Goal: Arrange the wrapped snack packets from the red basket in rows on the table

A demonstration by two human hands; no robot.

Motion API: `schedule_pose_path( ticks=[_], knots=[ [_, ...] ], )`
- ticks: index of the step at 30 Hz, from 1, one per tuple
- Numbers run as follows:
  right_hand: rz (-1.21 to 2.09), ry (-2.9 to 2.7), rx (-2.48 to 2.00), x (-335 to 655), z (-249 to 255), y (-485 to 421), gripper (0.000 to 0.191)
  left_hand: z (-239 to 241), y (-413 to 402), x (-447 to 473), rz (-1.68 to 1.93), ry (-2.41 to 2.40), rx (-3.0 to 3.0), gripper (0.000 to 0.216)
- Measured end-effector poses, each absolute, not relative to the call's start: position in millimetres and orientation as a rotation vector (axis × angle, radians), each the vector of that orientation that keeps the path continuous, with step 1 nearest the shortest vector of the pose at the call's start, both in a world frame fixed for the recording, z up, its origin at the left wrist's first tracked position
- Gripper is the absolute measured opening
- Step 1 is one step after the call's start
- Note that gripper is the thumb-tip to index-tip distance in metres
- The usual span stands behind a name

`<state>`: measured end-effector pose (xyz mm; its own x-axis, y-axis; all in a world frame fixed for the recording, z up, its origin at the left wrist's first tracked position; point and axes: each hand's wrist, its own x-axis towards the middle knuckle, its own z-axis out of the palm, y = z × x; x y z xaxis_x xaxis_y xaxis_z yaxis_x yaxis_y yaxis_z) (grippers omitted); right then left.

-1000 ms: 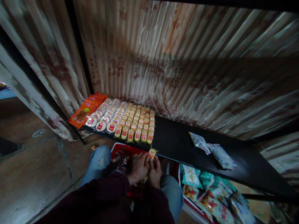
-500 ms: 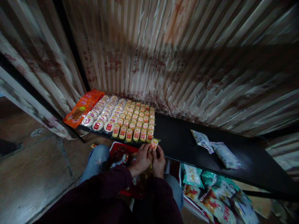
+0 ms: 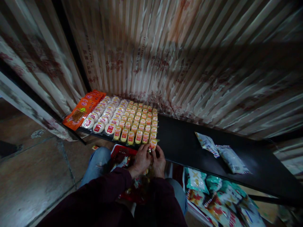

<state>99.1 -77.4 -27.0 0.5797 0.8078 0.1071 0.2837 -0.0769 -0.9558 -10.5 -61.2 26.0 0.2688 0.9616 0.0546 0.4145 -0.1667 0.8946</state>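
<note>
Near the bottom centre, the left hand [image 3: 141,159] and right hand [image 3: 159,161] meet. The fingers of both pinch a small yellow-and-red wrapped snack packet [image 3: 153,144] at the front edge of a long black shelf [image 3: 184,142]. Just beside it, left of centre, the shelf carries rows of matching yellow packets [image 3: 139,124], round white packets with red labels [image 3: 106,115] and flat orange packs [image 3: 81,110]. Two white pouches [image 3: 233,160] lie well apart at right. A red plastic basket [image 3: 120,153] sits under the hands. Colourful snack bags [image 3: 213,195] fill the lower right.
</note>
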Motion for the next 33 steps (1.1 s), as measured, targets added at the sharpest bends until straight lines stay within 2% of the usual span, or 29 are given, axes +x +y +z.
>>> schedule_pose_path(
  ticks=[8,33],
  knots=[
    [0.424,-1.080,-1.798,102.0,-21.3,-73.6,0.059,20.7,-59.4,-12.1,0.793,1.281,1.819,0.056],
    [0.299,-1.159,-1.814,98.3,-14.1,-66.0,0.056,6.9,-58.9,-10.8,0.701,1.240,1.872,0.056]
  ],
)
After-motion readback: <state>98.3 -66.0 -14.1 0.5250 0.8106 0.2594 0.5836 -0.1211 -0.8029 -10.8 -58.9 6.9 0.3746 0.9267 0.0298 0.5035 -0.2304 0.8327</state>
